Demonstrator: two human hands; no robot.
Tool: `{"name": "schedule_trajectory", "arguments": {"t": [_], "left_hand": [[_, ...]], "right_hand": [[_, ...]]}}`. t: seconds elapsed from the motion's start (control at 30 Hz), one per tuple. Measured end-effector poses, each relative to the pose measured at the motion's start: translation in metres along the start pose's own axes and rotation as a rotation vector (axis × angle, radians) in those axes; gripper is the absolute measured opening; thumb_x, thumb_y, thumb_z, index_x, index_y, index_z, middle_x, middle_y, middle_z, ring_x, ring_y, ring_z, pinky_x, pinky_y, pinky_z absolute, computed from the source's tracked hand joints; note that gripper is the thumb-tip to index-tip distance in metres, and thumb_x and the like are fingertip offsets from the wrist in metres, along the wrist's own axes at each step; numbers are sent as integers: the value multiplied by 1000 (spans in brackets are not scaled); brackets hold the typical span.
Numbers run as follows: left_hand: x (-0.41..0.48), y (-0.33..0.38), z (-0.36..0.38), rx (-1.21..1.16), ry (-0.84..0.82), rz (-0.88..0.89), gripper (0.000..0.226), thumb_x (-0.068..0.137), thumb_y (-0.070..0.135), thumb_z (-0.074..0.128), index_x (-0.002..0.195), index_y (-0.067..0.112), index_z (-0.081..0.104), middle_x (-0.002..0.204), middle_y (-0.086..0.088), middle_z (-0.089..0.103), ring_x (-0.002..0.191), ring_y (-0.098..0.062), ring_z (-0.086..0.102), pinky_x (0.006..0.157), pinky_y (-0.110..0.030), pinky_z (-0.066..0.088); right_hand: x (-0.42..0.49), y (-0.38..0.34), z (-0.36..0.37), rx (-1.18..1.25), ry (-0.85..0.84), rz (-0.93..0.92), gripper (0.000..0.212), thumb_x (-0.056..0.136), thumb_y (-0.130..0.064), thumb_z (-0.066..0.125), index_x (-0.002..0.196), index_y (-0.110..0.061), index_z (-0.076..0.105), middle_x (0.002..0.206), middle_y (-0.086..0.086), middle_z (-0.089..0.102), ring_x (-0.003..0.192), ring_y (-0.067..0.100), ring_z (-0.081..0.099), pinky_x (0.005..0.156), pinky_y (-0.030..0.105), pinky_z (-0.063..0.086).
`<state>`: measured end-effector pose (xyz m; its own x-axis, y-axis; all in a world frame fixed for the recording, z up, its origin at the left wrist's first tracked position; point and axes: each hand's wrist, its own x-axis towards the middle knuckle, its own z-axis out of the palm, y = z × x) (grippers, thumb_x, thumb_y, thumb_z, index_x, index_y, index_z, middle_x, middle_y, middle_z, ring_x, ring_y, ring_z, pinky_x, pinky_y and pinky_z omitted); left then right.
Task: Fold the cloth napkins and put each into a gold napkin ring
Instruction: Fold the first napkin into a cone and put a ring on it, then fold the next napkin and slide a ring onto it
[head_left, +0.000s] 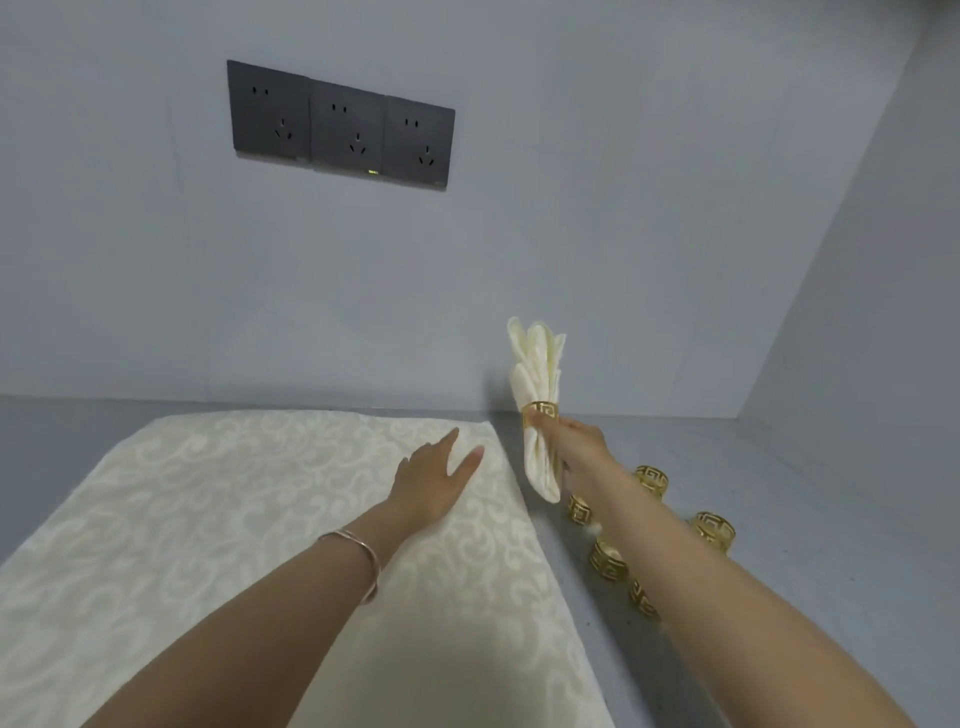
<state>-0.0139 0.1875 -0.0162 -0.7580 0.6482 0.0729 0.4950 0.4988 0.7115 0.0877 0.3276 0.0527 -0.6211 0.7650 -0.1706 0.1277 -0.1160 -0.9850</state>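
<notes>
We see through one wide-angle camera worn on the head, looking forward and a little down across the grey worktop (810, 467) to the wall (597, 208) with the socket panel (340, 127). The panel sits above and left of centre in our view; below it the left hand (431, 483) and the right hand (582, 441) reach in, near the lens.

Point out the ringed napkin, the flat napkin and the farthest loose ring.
ringed napkin (537, 364), head view, on its fanned upper folds
flat napkin (234, 493), head view, on its patterned middle
farthest loose ring (652, 480), head view, on its outer band
</notes>
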Motion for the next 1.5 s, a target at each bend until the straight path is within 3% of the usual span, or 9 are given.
{"name": "schedule_trajectory", "arguments": {"t": [0.27,0.4,0.53,0.7,0.97,1.13,1.27,1.43,1.5], "left_hand": [[24,-22,38,477,-9,69,75,90,70,27,151,28,17,161,5,9,148,-21,0,118,-48,-5],[25,-25,42,487,4,77,74,90,70,28,151,29,18,160,6,9,148,-20,0,118,-48,-5],[26,-26,42,491,14,80,73,90,70,27,150,30,18,160,5,10,148,-20,1,118,-48,-4],[25,-26,42,483,23,82,73,90,70,28,150,30,19,160,6,11,148,-19,1,118,-48,-5],[27,-26,41,385,18,99,69,91,66,33,148,28,25,158,6,20,147,-19,8,119,-45,-3],[4,-25,29,243,94,160,61,94,55,40,145,22,36,146,5,43,137,-13,35,117,-38,19],[-46,-32,14,342,-32,170,68,93,60,38,149,24,27,154,6,30,143,-14,23,118,-38,14],[-123,-53,-18,459,-181,160,106,63,87,3,151,30,16,160,8,10,148,-13,3,120,-38,0],[-153,-58,-31,468,-189,169,104,62,85,3,151,33,15,160,10,8,148,-11,1,119,-36,-2]], "right_hand": [[88,11,4,-163,135,77,40,78,-31,76,104,-4,61,107,10,64,93,26,60,83,32,47],[103,28,2,-214,192,119,65,75,-38,77,122,0,52,121,14,59,109,32,58,88,35,45],[112,39,4,-195,200,142,56,75,-34,78,115,0,58,111,12,62,90,27,57,77,30,44],[122,39,7,-178,245,147,53,76,-36,77,113,-2,59,113,12,63,102,31,60,90,34,48],[93,26,6,-281,198,-123,74,85,-32,69,144,-9,31,149,8,34,134,27,37,105,33,32],[17,37,4,-292,51,-311,57,87,-23,67,138,-11,43,141,6,46,126,20,46,96,24,36],[-42,76,-1,-358,-148,-328,51,91,-22,62,137,-12,45,141,0,46,131,14,41,98,17,32],[-102,126,-5,-558,-271,-381,43,93,-32,58,133,-20,50,141,-8,44,134,8,38,112,26,30],[-123,136,-10,-629,-317,-440,42,92,-37,57,131,-24,53,142,-12,41,135,6,36,114,31,30]]}}
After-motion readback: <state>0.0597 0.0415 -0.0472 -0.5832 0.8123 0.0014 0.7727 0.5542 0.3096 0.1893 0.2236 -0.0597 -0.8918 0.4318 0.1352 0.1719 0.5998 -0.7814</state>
